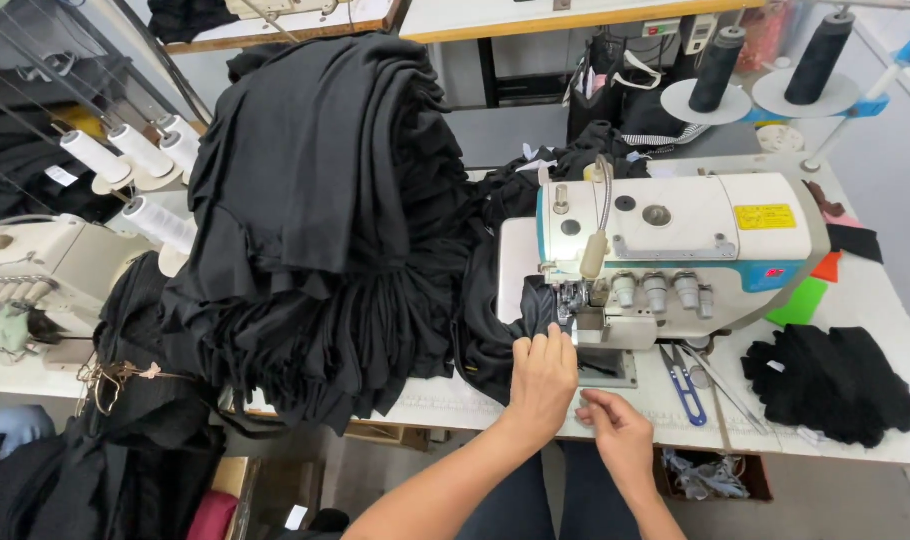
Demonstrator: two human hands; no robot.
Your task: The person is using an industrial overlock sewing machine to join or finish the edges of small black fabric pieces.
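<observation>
Head view, looking down at a white work table (pixel 875 300). Left hand (pixel 541 378) near the middle, a bit toward 6 o'clock, lying flat with fingers spread a little, pressing on a piece of black cloth (pixel 505 330) right at the needle part of the sewing machine (pixel 675 250). Not closed around the cloth, just resting on top of it. Right hand (pixel 615 425) just beside the left one, at 5 o'clock from it, fingers curled in with thumb and fingertips pinched together (too small to tell what sits between them, if anything). Black cloth running from under the left hand up toward 11 o'clock, touching the machine's foot.

Sewing machine white and teal, sitting at 2 o'clock from the hands. Blue-handled snips (pixel 683 380) lying on the table at 3 o'clock from the right hand, close by. Small heap of black pieces (pixel 830 385) farther out at 3 o'clock, well apart from the hands. Big tall pile of black fabric (pixel 325 220) at 10 o'clock, hanging over the table's front edge. Two black thread cones (pixel 775 65) at 1 o'clock, far back. White thread cones (pixel 135 160) at 9 o'clock, next to another machine (pixel 35 270) on the far left.
</observation>
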